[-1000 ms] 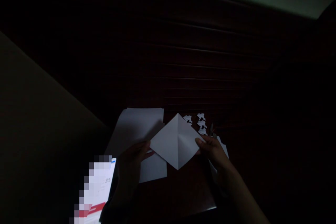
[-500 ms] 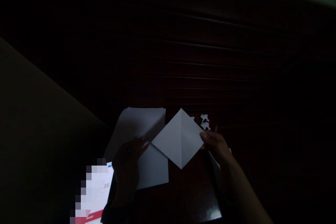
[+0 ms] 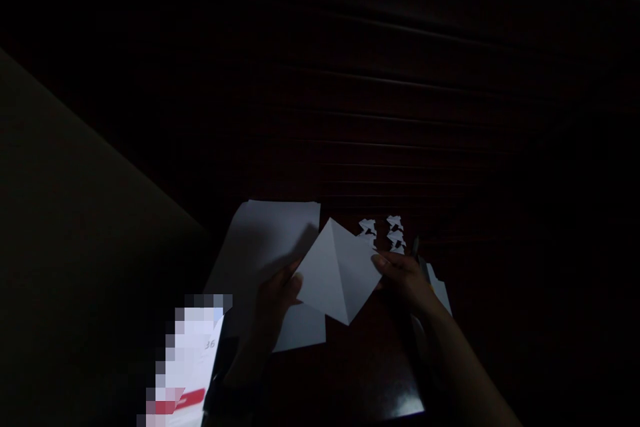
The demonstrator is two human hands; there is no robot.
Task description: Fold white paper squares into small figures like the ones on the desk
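Observation:
A square sheet of white paper (image 3: 336, 275) with a crease down its middle is held up like a diamond, one corner toward the far side. My left hand (image 3: 280, 293) pinches its left corner, thumb on top. At the right corner, my right hand (image 3: 400, 272) grips the paper between thumb and fingers. The two halves catch the light differently, so the sheet bends slightly at the crease. Below and to the left lies a stack of larger white paper (image 3: 273, 233), partly covered by my left hand and forearm.
Several small folded paper pieces (image 3: 395, 233) stand in two groups beyond my right hand. A lit screen (image 3: 193, 360) is at lower left, partly pixelated. More white paper (image 3: 440, 290) and a dark, thin object (image 3: 416, 247) lie by my right wrist. The dark tabletop (image 3: 350, 373) reflects light.
My left hand has moved right and closed on the sheet's left corner. The sheet has shifted slightly left and tilted. More of the small folded pieces now show.

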